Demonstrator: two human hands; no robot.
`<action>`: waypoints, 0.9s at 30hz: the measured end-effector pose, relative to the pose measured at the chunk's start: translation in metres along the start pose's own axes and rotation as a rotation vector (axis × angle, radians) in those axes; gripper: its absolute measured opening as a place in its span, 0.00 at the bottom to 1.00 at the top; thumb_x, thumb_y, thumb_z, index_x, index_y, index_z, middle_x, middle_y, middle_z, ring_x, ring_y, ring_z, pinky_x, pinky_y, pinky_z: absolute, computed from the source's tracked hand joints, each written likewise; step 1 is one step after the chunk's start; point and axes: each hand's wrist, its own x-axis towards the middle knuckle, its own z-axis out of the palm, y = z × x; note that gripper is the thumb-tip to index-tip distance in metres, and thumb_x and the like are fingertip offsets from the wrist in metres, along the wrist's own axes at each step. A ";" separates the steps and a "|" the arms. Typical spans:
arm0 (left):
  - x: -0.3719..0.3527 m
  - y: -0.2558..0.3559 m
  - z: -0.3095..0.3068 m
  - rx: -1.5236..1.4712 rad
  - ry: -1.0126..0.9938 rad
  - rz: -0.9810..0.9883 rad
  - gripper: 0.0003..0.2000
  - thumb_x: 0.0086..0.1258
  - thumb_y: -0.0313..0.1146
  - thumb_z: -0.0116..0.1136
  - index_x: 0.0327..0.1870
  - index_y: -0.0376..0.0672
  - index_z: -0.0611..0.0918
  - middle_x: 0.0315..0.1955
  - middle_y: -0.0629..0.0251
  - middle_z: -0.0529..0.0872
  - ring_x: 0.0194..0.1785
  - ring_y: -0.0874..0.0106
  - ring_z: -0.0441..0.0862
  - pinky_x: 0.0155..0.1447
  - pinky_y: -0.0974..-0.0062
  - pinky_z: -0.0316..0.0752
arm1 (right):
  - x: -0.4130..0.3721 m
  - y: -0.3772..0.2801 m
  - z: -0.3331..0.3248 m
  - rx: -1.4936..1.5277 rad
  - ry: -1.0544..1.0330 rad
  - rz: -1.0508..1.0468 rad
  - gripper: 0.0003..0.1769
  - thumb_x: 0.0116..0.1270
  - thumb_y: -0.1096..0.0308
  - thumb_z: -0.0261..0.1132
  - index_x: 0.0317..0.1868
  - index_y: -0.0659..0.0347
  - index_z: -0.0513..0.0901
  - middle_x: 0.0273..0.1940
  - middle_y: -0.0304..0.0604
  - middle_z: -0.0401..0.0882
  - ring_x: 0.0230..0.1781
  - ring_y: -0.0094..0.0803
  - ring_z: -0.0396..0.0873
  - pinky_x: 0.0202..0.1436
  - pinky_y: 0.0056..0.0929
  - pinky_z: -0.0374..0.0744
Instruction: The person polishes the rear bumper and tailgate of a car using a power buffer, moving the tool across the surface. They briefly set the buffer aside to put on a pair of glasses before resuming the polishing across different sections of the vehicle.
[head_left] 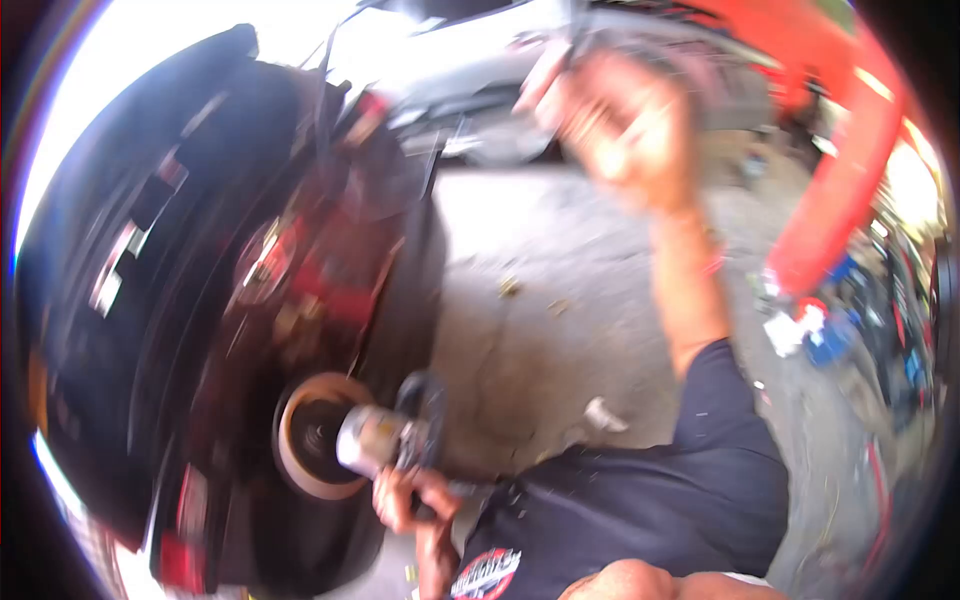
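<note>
My left hand [415, 498] is closed around the body of a polisher [375, 440] at the lower left. The tool's round, tan-edged pad [322, 492] faces the dark, shiny car body [215, 400]; whether they touch is unclear. My right hand [625, 130] is raised at the upper middle, on an outstretched arm, well away from the tool. Motion smears its fingers, and a thin dark thing passes close to them; whether the hand holds it cannot be made out.
A silver car [490, 65] stands at the top, beyond the concrete floor [530, 240]. A red post or arm [840, 200] slants down at the right. Beside it lie blue and white items [825, 335] and other clutter. A crumpled white scrap [605, 415] lies on the floor.
</note>
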 end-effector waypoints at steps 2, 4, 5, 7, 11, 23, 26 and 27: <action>-0.015 -0.012 0.012 0.055 0.212 0.001 0.09 0.58 0.33 0.60 0.24 0.39 0.75 0.22 0.60 0.80 0.24 0.61 0.77 0.33 0.64 0.72 | -0.036 -0.018 -0.018 -0.106 -0.052 -0.091 0.04 0.69 0.73 0.68 0.39 0.66 0.86 0.34 0.39 0.85 0.33 0.24 0.80 0.39 0.25 0.78; -0.021 -0.023 0.017 0.040 0.238 -0.091 0.09 0.64 0.30 0.58 0.26 0.38 0.73 0.23 0.60 0.77 0.26 0.63 0.73 0.35 0.64 0.70 | -0.068 -0.035 -0.039 -0.217 -0.045 -0.186 0.07 0.67 0.75 0.69 0.43 0.69 0.85 0.32 0.47 0.84 0.28 0.40 0.84 0.32 0.34 0.80; -0.023 -0.024 0.008 0.034 0.087 -0.231 0.09 0.68 0.28 0.58 0.30 0.37 0.72 0.24 0.60 0.75 0.29 0.64 0.72 0.38 0.64 0.71 | -0.078 -0.041 -0.048 -0.241 0.002 -0.237 0.08 0.66 0.77 0.69 0.44 0.71 0.84 0.31 0.46 0.84 0.28 0.37 0.83 0.32 0.31 0.79; -0.001 0.001 0.026 -0.005 0.165 -0.257 0.13 0.68 0.29 0.56 0.23 0.38 0.69 0.19 0.64 0.71 0.25 0.66 0.69 0.34 0.66 0.66 | -0.094 -0.059 -0.068 -0.265 0.100 -0.247 0.08 0.66 0.77 0.69 0.44 0.72 0.84 0.31 0.46 0.84 0.27 0.35 0.83 0.32 0.30 0.79; 0.009 0.013 0.101 -0.086 0.040 -0.107 0.07 0.63 0.25 0.54 0.25 0.38 0.71 0.20 0.61 0.74 0.22 0.64 0.71 0.31 0.65 0.68 | -0.100 -0.025 -0.132 -0.418 0.073 -0.205 0.08 0.63 0.78 0.71 0.42 0.71 0.86 0.31 0.47 0.84 0.27 0.36 0.82 0.33 0.30 0.79; 0.018 0.060 0.198 -0.189 0.055 -0.058 0.06 0.56 0.24 0.54 0.23 0.40 0.70 0.16 0.61 0.72 0.18 0.63 0.69 0.27 0.65 0.66 | -0.080 0.030 -0.196 -0.901 -0.804 -0.068 0.10 0.54 0.66 0.67 0.25 0.64 0.80 0.20 0.49 0.77 0.22 0.46 0.78 0.31 0.43 0.77; 0.020 0.069 0.200 -0.193 0.009 -0.096 0.07 0.56 0.24 0.55 0.22 0.41 0.69 0.16 0.61 0.71 0.18 0.62 0.69 0.27 0.65 0.65 | -0.056 0.058 -0.220 -0.637 -0.969 0.068 0.11 0.57 0.66 0.67 0.24 0.64 0.79 0.20 0.51 0.76 0.22 0.49 0.76 0.28 0.44 0.74; 0.019 0.070 0.200 -0.179 0.019 -0.105 0.07 0.56 0.24 0.54 0.22 0.41 0.69 0.15 0.61 0.71 0.18 0.62 0.69 0.27 0.65 0.65 | -0.054 0.067 -0.224 -0.535 -1.008 0.108 0.10 0.59 0.67 0.68 0.27 0.65 0.80 0.21 0.49 0.77 0.22 0.49 0.75 0.26 0.43 0.72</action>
